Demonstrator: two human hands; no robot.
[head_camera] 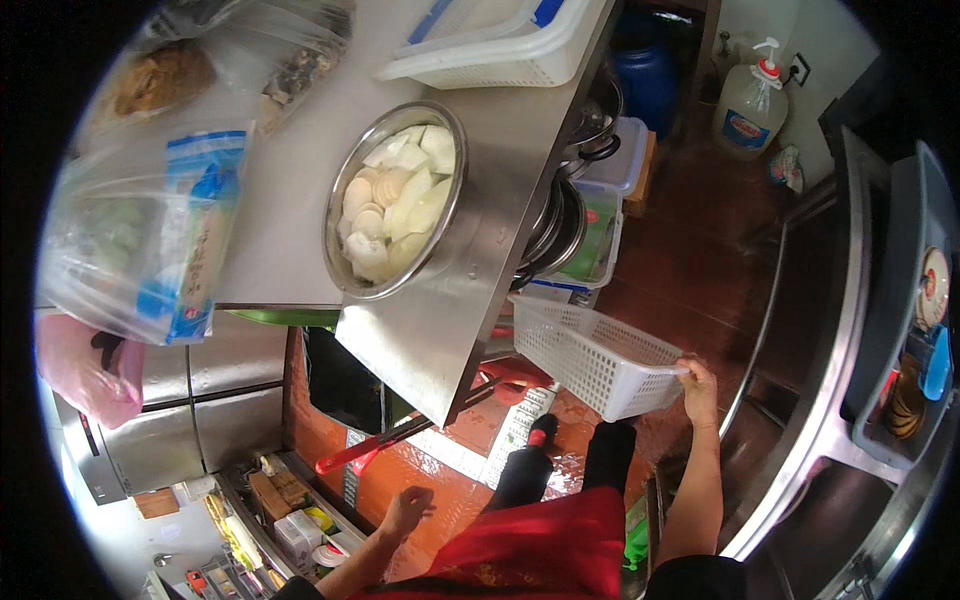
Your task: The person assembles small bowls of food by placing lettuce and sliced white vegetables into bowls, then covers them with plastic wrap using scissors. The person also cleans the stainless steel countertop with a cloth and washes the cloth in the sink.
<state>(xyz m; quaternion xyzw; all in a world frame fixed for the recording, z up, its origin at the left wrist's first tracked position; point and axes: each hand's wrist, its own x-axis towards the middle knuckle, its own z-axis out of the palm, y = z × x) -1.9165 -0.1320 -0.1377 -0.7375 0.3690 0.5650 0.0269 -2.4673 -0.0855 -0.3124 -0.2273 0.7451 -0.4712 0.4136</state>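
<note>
My right hand (699,386) grips the near end rim of a white perforated plastic basket (600,352), which hangs tilted over the floor beside the steel counter. No contents show in the basket. My left hand (409,514) is low at the bottom of the view, above the floor, with nothing seen in it and its fingers partly curled. A round steel bowl (450,217) stands on the counter (487,247) and holds pale sliced pieces, some of them round.
Another white plastic basket (495,67) is at the counter's far edge. Plastic bags (112,225) of food lie at left. Pots (562,225) and a lidded box sit beneath the counter. A red-handled tool (375,446) juts out below its corner. A gray tray (877,420) is at right.
</note>
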